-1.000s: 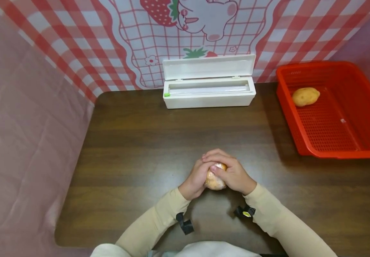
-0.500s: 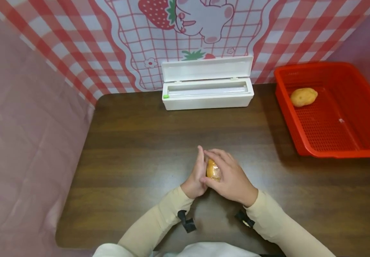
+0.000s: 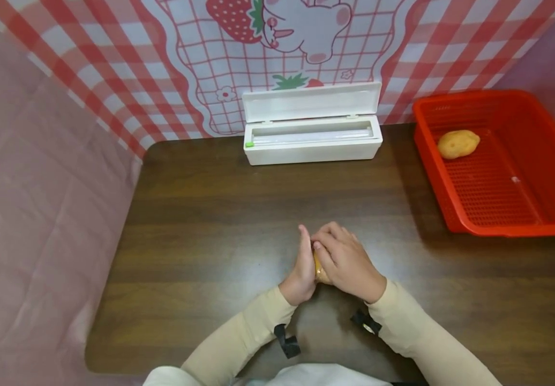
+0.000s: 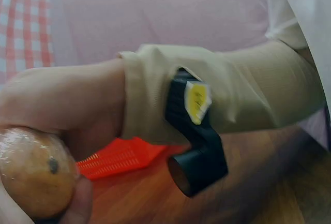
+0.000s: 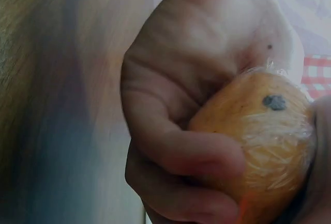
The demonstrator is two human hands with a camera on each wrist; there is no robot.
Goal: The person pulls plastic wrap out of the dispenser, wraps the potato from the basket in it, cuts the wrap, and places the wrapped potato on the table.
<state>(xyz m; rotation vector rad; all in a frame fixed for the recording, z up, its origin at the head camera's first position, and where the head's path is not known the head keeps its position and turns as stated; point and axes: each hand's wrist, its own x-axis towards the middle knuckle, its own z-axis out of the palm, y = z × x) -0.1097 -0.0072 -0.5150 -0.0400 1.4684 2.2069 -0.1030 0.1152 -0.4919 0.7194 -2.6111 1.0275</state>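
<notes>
Between my two hands, near the front middle of the table [image 3: 195, 241], is a potato [image 3: 322, 276] wrapped in clear plastic film. My left hand [image 3: 302, 271] holds it from the left, with one digit pointing away from me. From the right, my right hand [image 3: 350, 262] wraps over the potato, hiding most of it in the head view. Creased, shiny film and a dark spot show on the potato [image 4: 36, 169] in the left wrist view. Curled fingers [image 5: 201, 154] lie against it in the right wrist view.
A white wrap dispenser [image 3: 313, 153] with its lid raised stands at the table's back edge, a roll [image 3: 311, 136] inside. At the right, a red plastic basket [image 3: 456, 212] holds one bare potato [image 3: 458, 144]. A checkered cloth [image 3: 113, 64] hangs behind.
The right hand has shifted from arching over the potato to lying closer round it, covering more. The left hand's fingers, overlapped by the right hand a second ago, now show one digit extended.
</notes>
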